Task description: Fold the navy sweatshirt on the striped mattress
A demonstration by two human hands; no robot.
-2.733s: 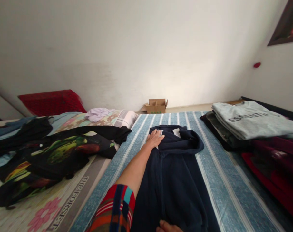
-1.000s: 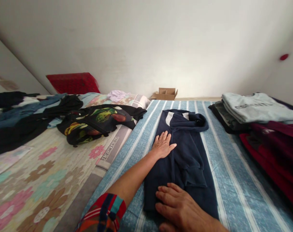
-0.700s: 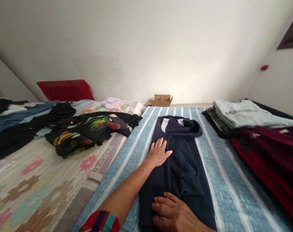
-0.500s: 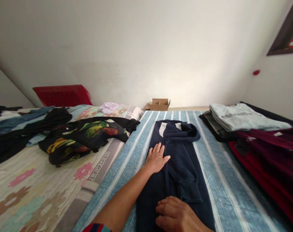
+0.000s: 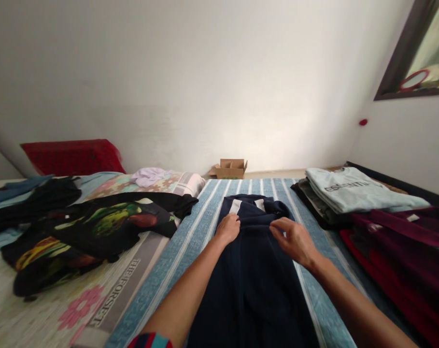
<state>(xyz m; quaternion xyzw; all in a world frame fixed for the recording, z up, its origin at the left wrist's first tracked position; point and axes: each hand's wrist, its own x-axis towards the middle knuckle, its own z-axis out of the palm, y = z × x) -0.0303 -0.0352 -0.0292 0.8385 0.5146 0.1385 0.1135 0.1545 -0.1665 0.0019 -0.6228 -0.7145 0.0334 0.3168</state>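
Observation:
A navy hoodie (image 5: 255, 280) lies lengthwise on the blue striped bedding, its hood (image 5: 282, 209) and pale grey patches at the far end. A layer of its cloth reaches up to just below the hood, with a crosswise edge between my hands. My left hand (image 5: 228, 228) is closed on the left end of that edge, fingers curled into the cloth. At the right end, my right hand (image 5: 293, 240) pinches the cloth between thumb and fingertips. The sleeve and cuff are hidden under this layer.
Folded clothes, a pale blue printed top (image 5: 360, 188) and maroon garments (image 5: 403, 241), are stacked at right. A black fruit-print garment (image 5: 106, 222) lies loose on the flowered bedding at left. Beyond the bed are a cardboard box (image 5: 231, 169) and a red-covered object (image 5: 72, 157).
Both hands have moved toward the hood; the left went from flat to gripping. The hoodie's lower part has come up over the folded sleeve. The view has shifted slightly.

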